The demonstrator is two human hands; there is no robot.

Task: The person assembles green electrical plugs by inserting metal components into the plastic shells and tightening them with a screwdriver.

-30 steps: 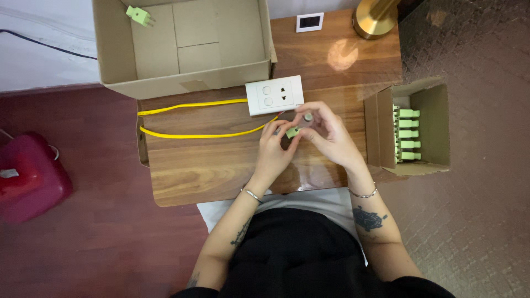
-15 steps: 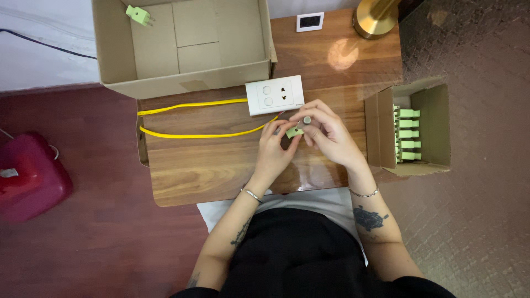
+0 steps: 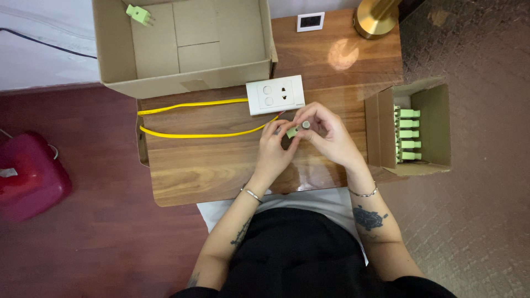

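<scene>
Over a wooden table (image 3: 221, 176), the left hand (image 3: 274, 149) and right hand (image 3: 326, 135) pinch a small pale-green plug (image 3: 296, 130), held just below a white socket plate (image 3: 275, 94) trailing a yellow cable (image 3: 193, 134). So light a fingertip hold could let the plug slip and tumble off the table's edge.

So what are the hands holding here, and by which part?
Both hands, left hand and right hand, pinch one small pale green plug between their fingertips, one at each end. The exact part gripped is hidden.
</scene>
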